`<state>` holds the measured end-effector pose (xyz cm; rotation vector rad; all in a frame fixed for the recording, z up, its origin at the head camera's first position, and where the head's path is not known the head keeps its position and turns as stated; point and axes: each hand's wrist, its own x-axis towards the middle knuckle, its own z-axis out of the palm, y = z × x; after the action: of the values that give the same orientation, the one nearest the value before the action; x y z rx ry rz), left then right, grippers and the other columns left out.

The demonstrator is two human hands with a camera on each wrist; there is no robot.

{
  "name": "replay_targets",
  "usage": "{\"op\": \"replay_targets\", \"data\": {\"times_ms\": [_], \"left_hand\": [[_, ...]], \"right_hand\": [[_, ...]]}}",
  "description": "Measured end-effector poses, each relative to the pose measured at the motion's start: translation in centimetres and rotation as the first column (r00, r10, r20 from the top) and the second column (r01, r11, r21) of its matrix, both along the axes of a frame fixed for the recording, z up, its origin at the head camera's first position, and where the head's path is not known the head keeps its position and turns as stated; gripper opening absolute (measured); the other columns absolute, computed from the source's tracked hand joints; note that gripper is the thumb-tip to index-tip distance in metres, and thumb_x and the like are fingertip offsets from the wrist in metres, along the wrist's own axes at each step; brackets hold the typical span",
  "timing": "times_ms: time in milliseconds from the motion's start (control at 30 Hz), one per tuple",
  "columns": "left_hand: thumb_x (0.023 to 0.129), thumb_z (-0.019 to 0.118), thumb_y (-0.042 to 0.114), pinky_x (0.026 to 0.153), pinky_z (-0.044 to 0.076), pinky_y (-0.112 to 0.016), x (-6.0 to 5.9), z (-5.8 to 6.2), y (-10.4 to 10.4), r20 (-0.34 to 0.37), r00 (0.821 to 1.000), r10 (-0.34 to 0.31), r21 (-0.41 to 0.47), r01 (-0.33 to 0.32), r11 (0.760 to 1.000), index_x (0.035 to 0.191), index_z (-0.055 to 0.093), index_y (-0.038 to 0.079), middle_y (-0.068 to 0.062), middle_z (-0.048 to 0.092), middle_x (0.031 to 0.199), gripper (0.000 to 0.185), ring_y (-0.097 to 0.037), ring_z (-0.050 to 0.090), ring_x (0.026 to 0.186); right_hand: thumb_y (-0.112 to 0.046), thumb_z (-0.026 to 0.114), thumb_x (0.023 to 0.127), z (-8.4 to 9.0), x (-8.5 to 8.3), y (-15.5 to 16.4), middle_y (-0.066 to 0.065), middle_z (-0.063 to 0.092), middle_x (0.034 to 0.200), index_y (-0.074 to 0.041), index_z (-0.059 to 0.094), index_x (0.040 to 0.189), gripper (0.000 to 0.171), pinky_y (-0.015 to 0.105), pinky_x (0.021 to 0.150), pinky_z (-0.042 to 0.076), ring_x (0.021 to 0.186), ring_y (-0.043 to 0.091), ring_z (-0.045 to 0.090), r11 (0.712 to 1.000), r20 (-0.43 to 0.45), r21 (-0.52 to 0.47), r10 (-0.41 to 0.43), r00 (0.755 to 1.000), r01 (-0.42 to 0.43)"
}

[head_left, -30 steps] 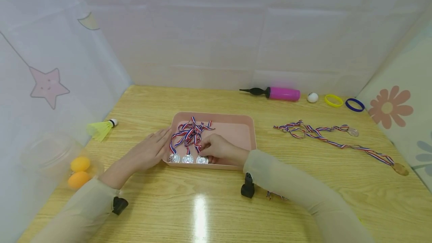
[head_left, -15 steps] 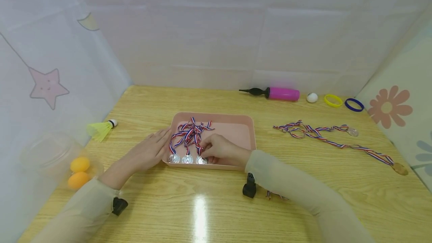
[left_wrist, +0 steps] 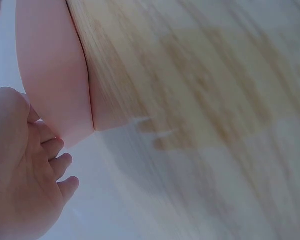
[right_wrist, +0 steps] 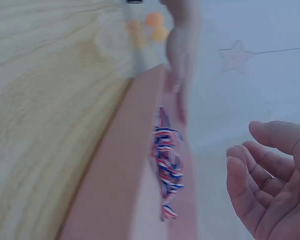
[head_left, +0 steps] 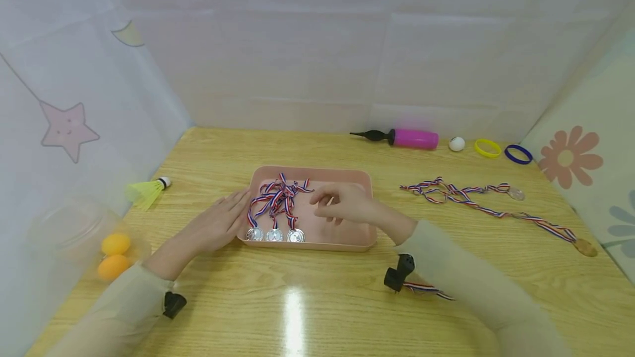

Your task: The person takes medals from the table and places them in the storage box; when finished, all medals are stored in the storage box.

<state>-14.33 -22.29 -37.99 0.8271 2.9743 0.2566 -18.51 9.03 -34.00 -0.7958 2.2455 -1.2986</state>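
Our left hand (head_left: 215, 225) is resting against the left side of the tray (head_left: 322, 174), its fingers lying loose and nearly straight. Our right hand (head_left: 347, 204) is hovering over the tray's right half, holding nothing; its fingers and thumb are curving gently and leaving a narrow gap.

Three silver medals (head_left: 274, 236) are lying side by side along the tray's near edge, beginning at its near left corner. Their ribbons (head_left: 281, 200) are running away from us and tangling together toward the tray's far edge.

On the desk (head_left: 223, 302), right of the tray, we are seeing a pale medal (head_left: 516, 194) and a gold medal (head_left: 585, 247), the gold one sitting near the right edge. Their ribbons are overlapping. Another ribbon (head_left: 428, 289) is showing partly beneath our right sleeve (head_left: 461, 274).

Along the far edge, a pump (head_left: 415, 138), a white ball (head_left: 457, 144), a yellow band (head_left: 488, 155) and a blue band (head_left: 518, 161) are forming a row, the blue one lying nearest the far right corner. By the left edge, a shuttlecock (head_left: 146, 193) is lying beyond a clear jar (head_left: 69, 236), and two orange balls (head_left: 116, 243) are showing through it.
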Motion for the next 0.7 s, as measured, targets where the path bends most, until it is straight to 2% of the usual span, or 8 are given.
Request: {"op": "replay_targets", "data": {"times_ms": [133, 300, 433, 567, 700], "left_hand": [[0.100, 0.031, 0.017, 0.107, 0.017, -0.051, 0.0, 0.0, -0.1, -0.005, 1.000, -0.004, 0.002, 0.004, 1.000, 0.142, 0.024, -0.007, -0.021, 0.021, 0.147, 0.049, -0.039, 0.021, 0.133], [0.100, 0.031, 0.016, 0.107, 0.018, -0.051, 0.0, -0.1, -0.1, -0.009, 1.000, -0.008, 0.004, 0.008, 1.000, 0.142, 0.024, -0.007, -0.022, 0.022, 0.147, 0.049, -0.039, 0.021, 0.133], [0.100, 0.031, 0.016, 0.107, 0.018, -0.051, -0.1, -0.2, -0.1, -0.013, 1.000, -0.007, 0.004, 0.008, 1.000, 0.142, 0.025, -0.007, -0.021, 0.022, 0.147, 0.049, -0.039, 0.021, 0.133], [0.100, 0.030, 0.017, 0.107, 0.017, -0.051, -0.1, -0.3, -0.1, 0.001, 1.000, 0.003, 0.000, -0.003, 1.000, 0.143, 0.023, -0.006, -0.021, 0.021, 0.148, 0.049, -0.038, 0.019, 0.133], [0.100, 0.030, 0.017, 0.107, 0.018, -0.051, -0.1, -0.2, 0.0, 0.008, 1.000, 0.007, -0.001, -0.007, 1.000, 0.143, 0.022, -0.006, -0.021, 0.020, 0.148, 0.049, -0.038, 0.020, 0.133]], "right_hand": [[-0.009, 0.065, 0.086, 1.8, 0.4, 2.6, 0.008, 0.061, 0.088, -0.001, 0.064, 0.108, 0.023, 0.042, 0.058, 0.055, 0.072, 0.033, 0.059, 0.996, -0.025, -0.086, -0.024, 0.999, 0.022], [-0.019, 0.065, 0.087, 3.9, 1.3, 6.2, 0.006, 0.061, 0.094, -0.007, 0.064, 0.111, 0.027, 0.037, 0.061, 0.054, 0.076, 0.025, 0.059, 0.990, -0.078, -0.038, -0.136, 0.988, 0.134], [-0.024, 0.064, 0.088, 4.8, 1.9, 9.5, 0.008, 0.060, 0.098, -0.009, 0.063, 0.113, 0.030, 0.034, 0.063, 0.053, 0.078, 0.021, 0.059, 0.972, -0.135, -0.011, -0.234, 0.963, 0.235], [-0.025, 0.062, 0.089, 5.4, 2.6, 13.2, 0.007, 0.059, 0.103, -0.008, 0.059, 0.117, 0.033, 0.031, 0.063, 0.051, 0.081, 0.017, 0.059, 0.945, -0.191, -0.001, -0.322, 0.927, 0.328], [-0.015, 0.060, 0.091, 5.3, 3.0, 17.6, -0.003, 0.060, 0.103, -0.011, 0.059, 0.116, 0.025, 0.025, 0.062, 0.051, 0.079, 0.011, 0.059, 0.922, -0.255, -0.079, -0.387, 0.886, 0.379]]}}
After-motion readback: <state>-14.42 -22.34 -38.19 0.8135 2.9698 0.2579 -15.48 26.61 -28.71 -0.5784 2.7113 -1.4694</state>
